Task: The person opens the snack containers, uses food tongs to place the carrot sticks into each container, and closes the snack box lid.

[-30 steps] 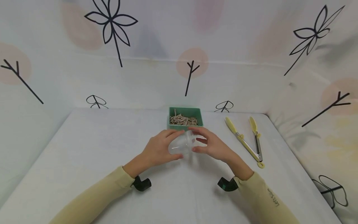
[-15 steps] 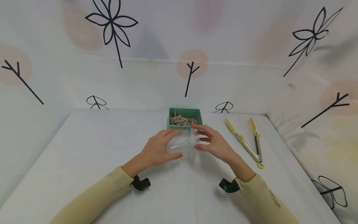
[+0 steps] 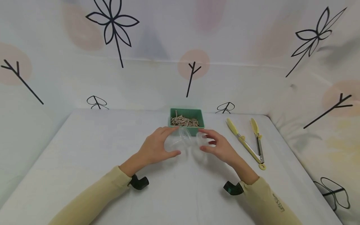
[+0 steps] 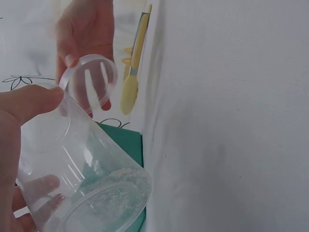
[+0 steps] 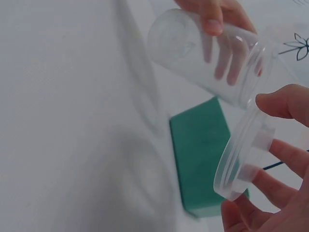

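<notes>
My left hand (image 3: 155, 146) grips a clear plastic jar (image 5: 203, 50), its fingers and thumb curved round the wall. The jar is tilted on its side with the mouth toward the right; in the left wrist view some whitish residue shows at its bottom. Opposite it, my right hand (image 3: 220, 147) holds the clear round lid (image 5: 244, 152) between thumb and fingers. Lid and jar mouth stand a small gap apart in the head view. Just behind both hands is a green box (image 3: 187, 111) of grey-brown twig-like pieces (image 3: 184, 121).
Yellow-and-metal tongs (image 3: 247, 143) lie spread on the right of the white-covered table (image 3: 118, 131). A patterned cloth (image 3: 157, 81) rises behind and at both sides. Black wrist-worn pieces (image 3: 139, 182) sit at the cuffs.
The lid has come off the jar's mouth. My right hand has moved right with the lid, while my left hand has shifted slightly left with the jar.
</notes>
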A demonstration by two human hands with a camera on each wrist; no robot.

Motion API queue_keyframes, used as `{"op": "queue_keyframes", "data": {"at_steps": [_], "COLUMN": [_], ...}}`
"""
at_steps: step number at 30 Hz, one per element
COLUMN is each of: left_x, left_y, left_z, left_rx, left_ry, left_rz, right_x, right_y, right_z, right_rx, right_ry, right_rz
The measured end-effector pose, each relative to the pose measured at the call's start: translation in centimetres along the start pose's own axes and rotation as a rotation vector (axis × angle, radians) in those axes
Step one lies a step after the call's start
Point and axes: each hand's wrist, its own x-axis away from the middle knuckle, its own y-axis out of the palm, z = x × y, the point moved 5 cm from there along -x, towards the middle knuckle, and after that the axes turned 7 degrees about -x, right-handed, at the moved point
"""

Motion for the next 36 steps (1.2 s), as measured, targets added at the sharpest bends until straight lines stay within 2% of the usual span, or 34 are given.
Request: {"op": "queue_keyframes", "data": {"at_steps": [8,14,21,29,36], "left_x": [0.5,0.9,0.9,0.9,1.0], "left_y": [-0.3,-0.7,-1.4,-1.7,-1.3], "left_z": [-1.5,-3.2,-5.3,-7.5,-8.9], "left_rx": [0.057,0.144,0.205,0.236,0.290], "left_ry": [-0.049,-0.094,-0.123,-0.175,-0.235], "left_rz": [0.021,0.069,0.133,0.171,0.176], "right_x": [0.4,0.6,0.6,0.7,0.9], "right_y": [0.2,0.6,0.9,1.2,1.0], "right_z": [2.3,3.3,4.3,4.5,3.9], "right_rx": [0.068,0.158,0.191,0.204,0.236], "right_ry": [0.077,0.059,0.036,0.055,0.027], "right_rz": [0.016,0.007,0.004,-0.004,0.001]}}
